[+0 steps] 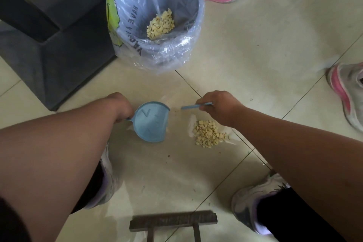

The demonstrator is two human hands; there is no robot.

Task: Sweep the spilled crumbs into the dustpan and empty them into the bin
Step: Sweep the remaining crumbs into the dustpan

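Blue plastic dustpan [151, 122] is gripped by its handle in the left hand [119, 107], its open edge facing the crumbs [209, 133] on the floor [255, 49], presumably to receive them. A thin blue brush handle [194, 106] is clamped in the right hand [220, 107], held just beyond the pile, wrist bent downward. Some crumbs already lie in the lined bin [155, 17].

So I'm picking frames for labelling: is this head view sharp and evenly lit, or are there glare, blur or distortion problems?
Head view: soft overall, the wooden bar at the bottom edge smeared; glare on the bin liner and floor tiles; wide-angle stretch enlarges both forearms; crumb pile and blue dustpan stay readable.
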